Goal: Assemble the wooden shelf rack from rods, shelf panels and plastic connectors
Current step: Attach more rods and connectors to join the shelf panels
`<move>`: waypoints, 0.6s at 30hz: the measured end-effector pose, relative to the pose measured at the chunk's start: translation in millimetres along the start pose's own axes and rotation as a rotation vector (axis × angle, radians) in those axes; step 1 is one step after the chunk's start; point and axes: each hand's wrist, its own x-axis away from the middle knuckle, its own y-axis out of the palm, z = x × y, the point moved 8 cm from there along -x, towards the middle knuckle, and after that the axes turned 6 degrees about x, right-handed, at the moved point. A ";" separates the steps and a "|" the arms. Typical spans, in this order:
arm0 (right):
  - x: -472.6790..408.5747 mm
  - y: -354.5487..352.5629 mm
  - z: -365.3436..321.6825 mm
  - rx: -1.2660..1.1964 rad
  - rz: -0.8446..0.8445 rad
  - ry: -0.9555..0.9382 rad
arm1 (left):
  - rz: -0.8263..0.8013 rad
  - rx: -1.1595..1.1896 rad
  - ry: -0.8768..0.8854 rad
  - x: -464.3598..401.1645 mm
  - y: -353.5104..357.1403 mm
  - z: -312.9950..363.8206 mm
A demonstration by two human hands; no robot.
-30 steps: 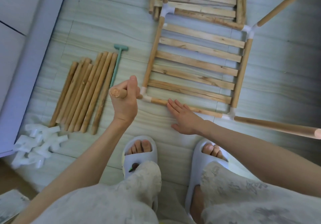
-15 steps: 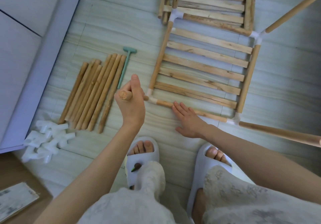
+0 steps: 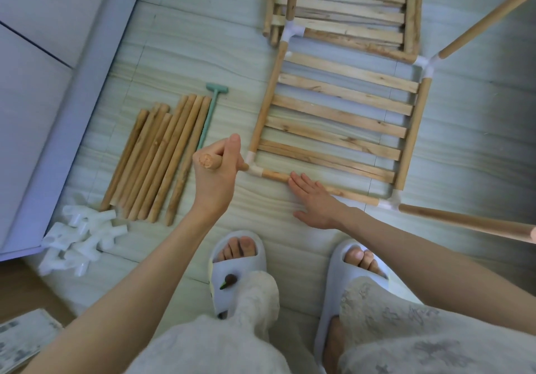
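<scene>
Near the middle of the frame, the left hand [image 3: 216, 172] is clenched round a short wooden rod [image 3: 209, 161], whose far tip meets the white corner connector [image 3: 253, 162] at the lower-left corner of the slatted shelf panel [image 3: 339, 118] lying flat on the pale tiled floor [image 3: 185, 51]. Just right of that, the right hand [image 3: 314, 199] lies with straight fingers flat on the floor, fingertips touching the panel's near frame rod [image 3: 348, 193], gripping nothing. From the panel's lower-right connector [image 3: 390, 202] a long rod [image 3: 464, 224] runs off toward the right edge, and from the upper-right connector [image 3: 425, 64] another rod [image 3: 490, 11] slants to the upper right corner. A second stack of slatted panels [image 3: 348, 5] lies at the top of the frame, partly overlapped by the first panel's far corner. Left of the hands, a bundle of loose wooden rods [image 3: 156, 162] lies side by side, with a green plastic mallet [image 3: 210, 112] along its right side. A heap of white plastic connectors [image 3: 81, 240] sits at lower left, beside a pale cabinet edge [image 3: 72, 118]. Two feet in pale slippers [image 3: 236, 269] stand at the bottom, close to the panel's near edge.
</scene>
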 end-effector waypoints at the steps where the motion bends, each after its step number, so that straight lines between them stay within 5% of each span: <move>1: 0.3 -0.8 -0.2 -0.002 -0.007 -0.001 | 0.044 -0.011 -0.001 2.7 -2.1 1.6; 6: 1.7 -0.9 1.0 0.002 -0.001 0.005 | 0.259 0.019 -0.033 7.6 -2.2 -5.0; 18: 7.7 -5.7 -0.4 0.029 -0.036 -0.004 | 0.033 0.008 -0.052 1.0 4.4 -5.0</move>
